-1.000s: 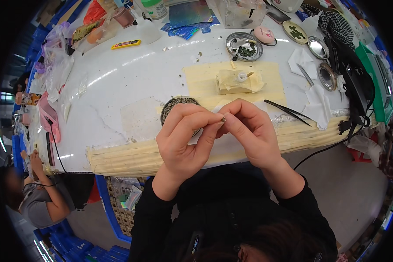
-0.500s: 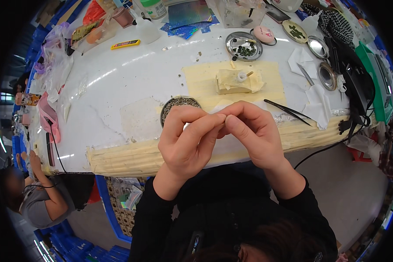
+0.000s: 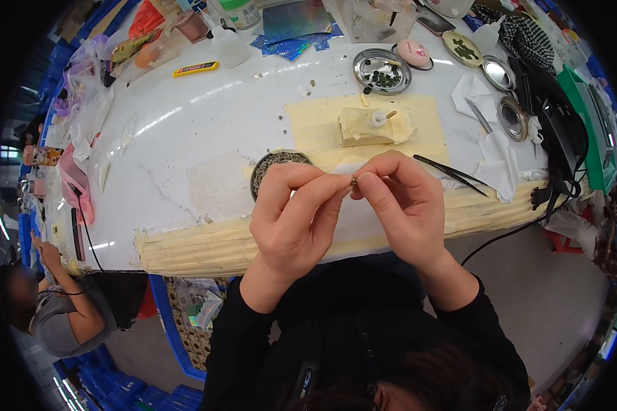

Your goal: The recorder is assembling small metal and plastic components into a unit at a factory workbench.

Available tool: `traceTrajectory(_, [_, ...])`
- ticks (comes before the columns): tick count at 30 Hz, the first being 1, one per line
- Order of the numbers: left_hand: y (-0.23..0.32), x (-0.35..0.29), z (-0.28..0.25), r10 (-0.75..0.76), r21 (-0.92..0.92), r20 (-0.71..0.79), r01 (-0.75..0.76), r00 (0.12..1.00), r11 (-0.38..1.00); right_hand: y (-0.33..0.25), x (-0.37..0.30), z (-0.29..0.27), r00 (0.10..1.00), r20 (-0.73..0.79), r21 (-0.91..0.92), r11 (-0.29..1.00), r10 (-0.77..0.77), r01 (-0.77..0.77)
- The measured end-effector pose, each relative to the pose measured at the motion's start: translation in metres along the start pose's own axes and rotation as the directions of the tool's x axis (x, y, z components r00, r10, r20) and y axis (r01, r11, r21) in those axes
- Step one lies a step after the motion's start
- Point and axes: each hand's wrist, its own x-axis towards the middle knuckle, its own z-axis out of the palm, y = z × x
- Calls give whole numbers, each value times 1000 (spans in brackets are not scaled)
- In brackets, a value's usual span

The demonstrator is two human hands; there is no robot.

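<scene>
My left hand (image 3: 296, 222) and my right hand (image 3: 406, 209) meet above the near edge of the table, thumbs and fingertips pinched together. Between the fingertips shows a tiny brownish piece (image 3: 354, 183), too small to name. Just behind my left hand, and partly covered by it, is a round dark dish (image 3: 275, 163) full of small greyish grains. Black tweezers (image 3: 452, 175) lie to the right of my right hand. Farther back, a block wrapped in yellow tape (image 3: 363, 131) carries a small white cup (image 3: 379, 119) with a short stick in it.
A metal dish (image 3: 358, 81) with dark green bits stands at the back, beside a pink rounded case (image 3: 413, 52). White tissues (image 3: 498, 164) and round metal tins (image 3: 513, 118) lie at the right. A yellow box (image 3: 196, 69) lies back left. Another person (image 3: 75, 312) sits at the far left.
My fingertips have drawn slightly apart, so the tiny brownish piece shows between them. The other person's hand at the far left has shifted a little.
</scene>
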Motion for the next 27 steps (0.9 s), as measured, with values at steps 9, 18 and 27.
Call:
traceTrajectory(9, [-1, 1, -3, -92, -102, 17, 94, 996, 990, -3, 0, 2, 995, 67, 175, 981, 79, -90])
traceTrajectory(18, [-1, 0, -3, -112, -161, 24, 115, 993, 980, -4, 0, 4, 990, 84, 208, 970, 109, -125])
traceTrajectory(27, [-2, 0, -3, -92, -118, 28, 95, 995, 989, -5, 1, 3, 996, 40, 97, 992, 79, -83])
